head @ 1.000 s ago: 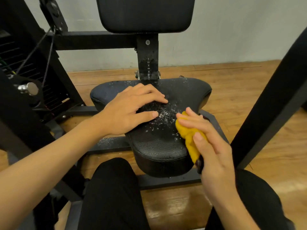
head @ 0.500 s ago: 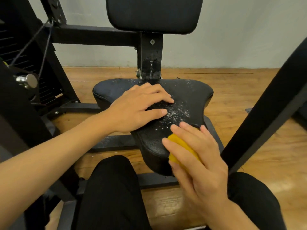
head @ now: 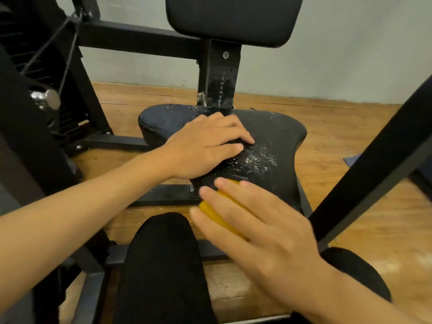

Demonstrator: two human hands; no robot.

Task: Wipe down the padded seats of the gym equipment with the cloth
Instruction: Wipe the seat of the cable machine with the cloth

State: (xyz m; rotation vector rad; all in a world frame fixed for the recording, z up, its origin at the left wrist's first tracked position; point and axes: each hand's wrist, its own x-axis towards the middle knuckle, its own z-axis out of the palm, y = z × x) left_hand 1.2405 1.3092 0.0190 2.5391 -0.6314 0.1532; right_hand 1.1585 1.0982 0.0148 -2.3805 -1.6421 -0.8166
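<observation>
- Where the pale wall (head: 339,54) fills the view toward 12 o'clock, a wooden floor (head: 350,141) spreads below it out to 3 o'clock
- The black machine frame (head: 131,40) takes the side from 9 to 11 o'clock, and one slanted bar (head: 374,164) of it crosses at 3 o'clock
- The person's legs (head: 163,253), in black trousers, come up from 6 o'clock toward the seat
- The padded seat (head: 280,136) lies at the centre, wide at its 12 o'clock end and narrowing toward 6 o'clock
- A black back pad (head: 231,17) stands on a post at 12 o'clock, above the seat
- The left hand (head: 203,148) reaches in from 8 o'clock and rests palm down on the seat, fingers loose and laid flat on the padding, grasping nothing
- The right hand (head: 261,220) comes in from 5 o'clock, somewhat blurred; its fingers are spread and nearly straight, pressing down on the cloth rather than clenching it
- The yellow cloth (head: 222,213) sits under those fingers at the seat's narrow end, toward 6 o'clock of the pad, showing between and beside them
- White specks (head: 257,160) dust the seat just at 3 o'clock of the left fingertips
- A chrome knob (head: 50,99) sticks out of the frame at 9 o'clock
</observation>
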